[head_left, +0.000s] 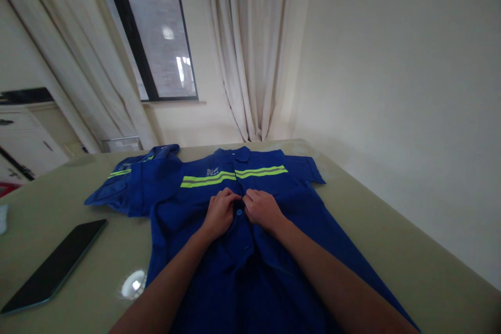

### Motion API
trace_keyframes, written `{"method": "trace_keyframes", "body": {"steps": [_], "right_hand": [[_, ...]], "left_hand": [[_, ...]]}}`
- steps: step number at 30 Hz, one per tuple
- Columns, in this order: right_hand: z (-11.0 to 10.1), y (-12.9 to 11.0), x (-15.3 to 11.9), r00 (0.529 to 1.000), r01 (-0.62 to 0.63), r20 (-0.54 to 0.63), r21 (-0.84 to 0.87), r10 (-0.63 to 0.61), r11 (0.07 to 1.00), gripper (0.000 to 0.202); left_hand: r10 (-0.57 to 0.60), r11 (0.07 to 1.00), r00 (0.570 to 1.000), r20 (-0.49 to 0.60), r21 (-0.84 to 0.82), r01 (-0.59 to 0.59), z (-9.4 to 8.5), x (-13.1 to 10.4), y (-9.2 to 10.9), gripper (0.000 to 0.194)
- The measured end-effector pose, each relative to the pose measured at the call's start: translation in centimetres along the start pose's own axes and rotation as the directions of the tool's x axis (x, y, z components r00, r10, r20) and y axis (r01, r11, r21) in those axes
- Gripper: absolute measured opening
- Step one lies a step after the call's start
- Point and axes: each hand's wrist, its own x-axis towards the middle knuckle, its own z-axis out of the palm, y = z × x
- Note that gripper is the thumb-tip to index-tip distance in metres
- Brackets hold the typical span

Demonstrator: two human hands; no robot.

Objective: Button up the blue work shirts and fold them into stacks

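Observation:
A blue work shirt (305,219) with short sleeves lies spread on the table, its collar at the far side. Yellow-green reflective strips (261,171) cross its chest. My left hand (219,213) pinches the front placket from the left, fingers closed on the cloth. From the right, my right hand (263,210) grips the same placket, its fingertips almost meeting the left ones. Just below the fingertips a round blue button (239,212) shows. What lies between the fingertips is hidden.
A second blue garment (136,182) with reflective strips lies folded beside the shirt's left sleeve. On the left of the table (113,250) rests a dark tablet (55,266). Beyond are a window (156,26) and curtains (250,47); a wall (399,104) runs along the right.

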Motion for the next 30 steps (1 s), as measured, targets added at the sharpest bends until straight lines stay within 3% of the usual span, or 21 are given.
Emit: {"method": "trace_keyframes", "body": {"steps": [7,18,24,30], "right_hand": [[-0.3,0.1,-0.1,1.0,-0.002,-0.014,0.003,0.002,1.0,0.018],[0.9,0.3,0.0,0.999,0.049,-0.014,-0.048,-0.05,0.998,0.023],[0.6,-0.2,-0.4,0.976,-0.216,-0.002,0.086,0.217,0.973,0.022],[0.1,0.6,-0.1,0.869,-0.481,0.033,0.297,0.494,0.825,0.027]], "left_hand": [[0.002,1.0,1.0,0.013,0.02,-0.002,0.0,0.0,0.1,0.042],[0.025,0.999,1.0,0.016,0.029,-0.026,-0.1,0.0,0.0,0.044],[0.023,1.0,1.0,0.004,0.02,-0.023,0.1,-0.1,0.2,0.043],[0.036,0.999,0.999,-0.011,-0.004,-0.036,-0.4,-0.1,0.6,0.035]]}}
